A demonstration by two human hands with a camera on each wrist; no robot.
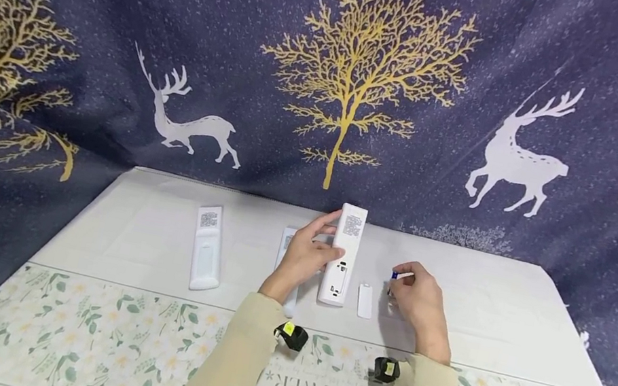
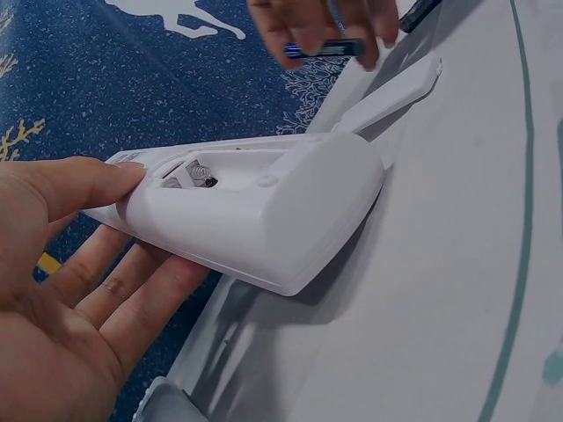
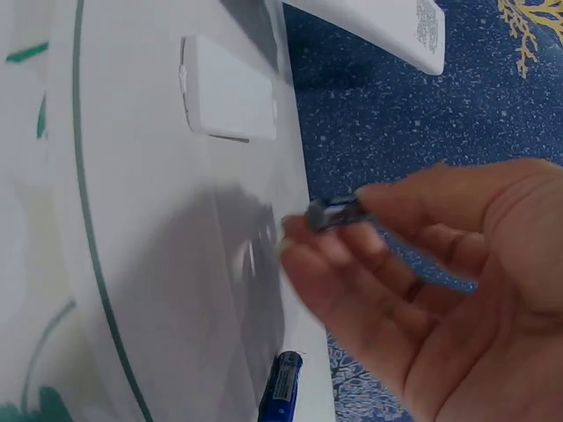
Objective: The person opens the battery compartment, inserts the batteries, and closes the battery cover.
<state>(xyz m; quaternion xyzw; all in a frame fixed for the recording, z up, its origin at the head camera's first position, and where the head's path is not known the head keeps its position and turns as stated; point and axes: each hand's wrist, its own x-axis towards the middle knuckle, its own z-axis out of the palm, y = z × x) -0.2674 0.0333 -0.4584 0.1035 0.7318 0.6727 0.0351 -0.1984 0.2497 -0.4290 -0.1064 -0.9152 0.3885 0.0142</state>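
Note:
My left hand (image 1: 307, 255) grips a white remote control (image 1: 350, 228), its back facing up and its battery compartment (image 2: 233, 171) uncovered. Metal springs show inside, and I see no battery there. The thumb lies on the back of the remote, with the other fingers underneath. Off to the right, my right hand (image 1: 417, 298) pinches a small blue battery (image 3: 334, 212) between thumb and fingers, above the table. A second blue battery (image 3: 280, 387) lies on the table near that hand. Between the remote and the right hand lies the white battery cover (image 1: 365, 300).
Another white remote (image 1: 208, 248) lies back-up at the left of the table. A pale remote (image 1: 290, 303) is partly hidden under my left hand and wrist. A floral cloth (image 1: 122, 339) covers the table's near part; a dark blue deer-print curtain (image 1: 306, 68) hangs behind.

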